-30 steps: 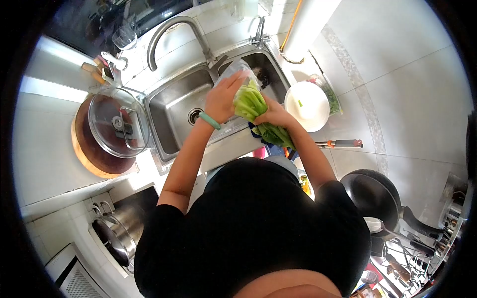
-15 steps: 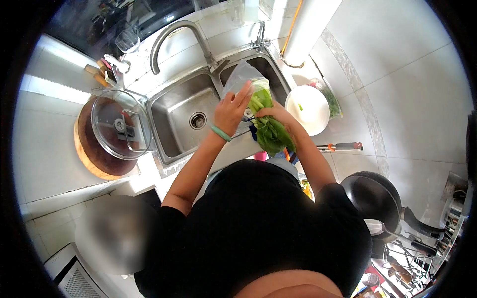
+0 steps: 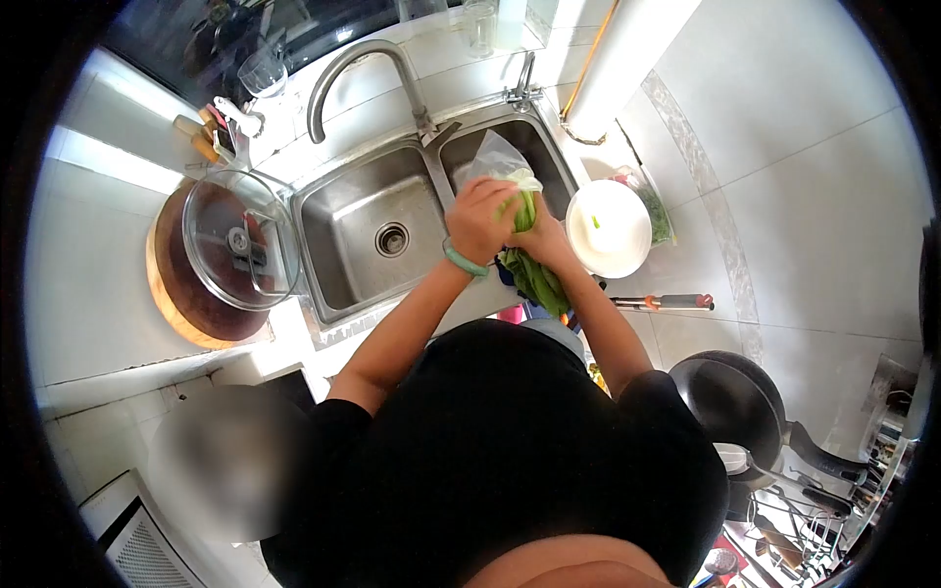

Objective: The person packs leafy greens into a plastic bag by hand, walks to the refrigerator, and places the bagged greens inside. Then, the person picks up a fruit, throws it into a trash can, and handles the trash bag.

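Note:
Over the front of the right basin, my right hand grips a bunch of leafy greens by its stems. Its dark leaves hang down toward my body and the pale stem ends point away from me. My left hand, with a green bangle on the wrist, has its fingers curled over the stem end. A clear plastic bag stands up behind those fingers, beside the pale stem ends. Whether the left fingers press on the stems, the bag or both is partly hidden.
A double steel sink with a curved faucet lies ahead. To the right sits a white bowl with a small green piece inside. A glass lid rests on a round wooden board at left. Pans are at lower right.
My left hand has gone from raised, extended fingers to curling over the stem end. Both hands and the greens have shifted slightly; the bag still stands behind them.

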